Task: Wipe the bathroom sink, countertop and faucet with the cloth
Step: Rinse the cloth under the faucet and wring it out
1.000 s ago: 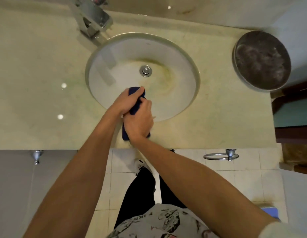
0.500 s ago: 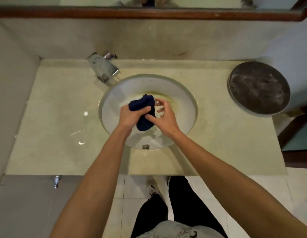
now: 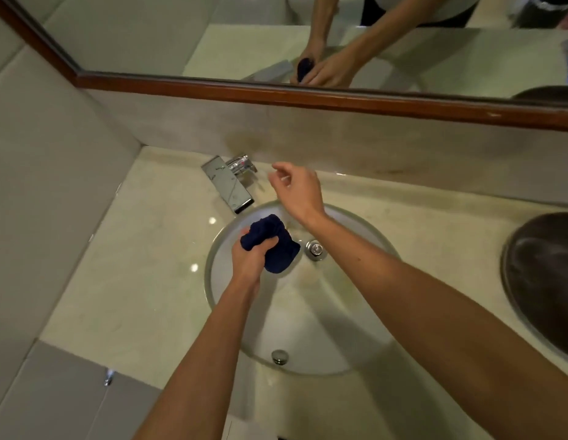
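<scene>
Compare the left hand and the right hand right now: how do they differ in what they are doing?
The left hand grips the bunched dark blue cloth; the right hand holds nothing, fingers loosely curled. The left hand sits over the sink bowl; the right hand is farther back, beside the faucet, without touching it. Both are bare and reach in from the near edge.

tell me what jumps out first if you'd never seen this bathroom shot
The dark blue cloth bunched in the left hand over the white sink stands out most. The right hand hangs loosely curled and empty beside the chrome faucet at the basin's back rim.
</scene>
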